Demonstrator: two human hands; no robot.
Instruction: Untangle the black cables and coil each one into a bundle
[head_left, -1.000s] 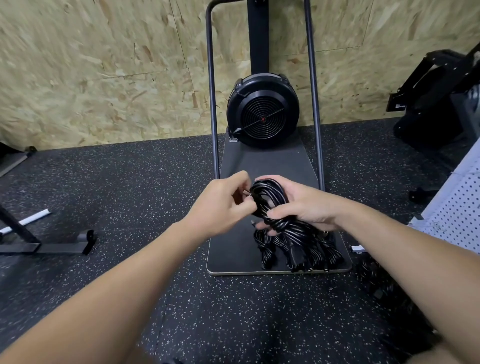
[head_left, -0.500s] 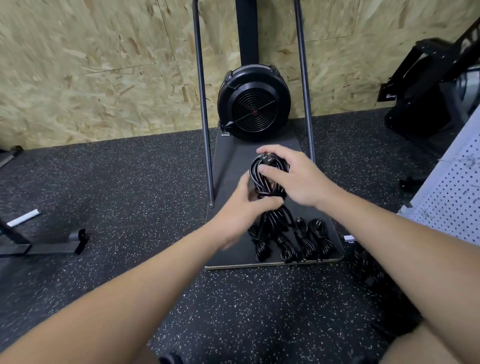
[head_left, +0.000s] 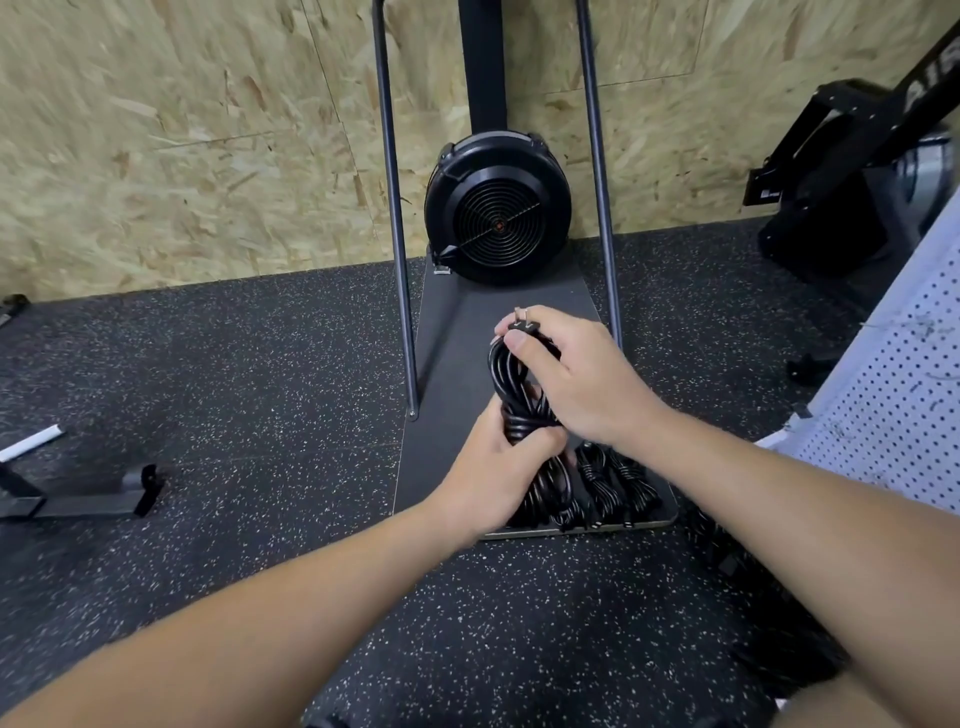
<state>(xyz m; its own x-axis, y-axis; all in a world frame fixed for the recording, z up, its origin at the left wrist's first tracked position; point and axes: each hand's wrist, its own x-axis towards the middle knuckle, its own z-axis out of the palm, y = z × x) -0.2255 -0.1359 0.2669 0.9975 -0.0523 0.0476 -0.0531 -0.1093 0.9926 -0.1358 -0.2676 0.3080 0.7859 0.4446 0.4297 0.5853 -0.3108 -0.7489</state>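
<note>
While both hands grip it, the coiled cable (head_left: 511, 384) stands upright.
Left hand (head_left: 493, 475) fingers curl round its waist — right hand (head_left: 576, 382) pinches the plug (head_left: 522, 321) above.

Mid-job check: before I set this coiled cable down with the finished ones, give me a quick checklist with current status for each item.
1. Coil secured at the waist: ok. The left hand grips the wrapped middle of the cable bundle.
2. Plug end under control: ok. The right hand pinches the plug at the top of the loops.
3. Tail tucked so the wrap holds: cannot tell; the hands hide it.
4. Free spot on the platform: ok. Bare surface lies left of and behind the finished bundles.
5. Finished bundles undisturbed: ok, they lie side by side near the front edge.
6. More cables waiting: cannot tell; a dark heap lies on the floor under the right forearm.
</note>
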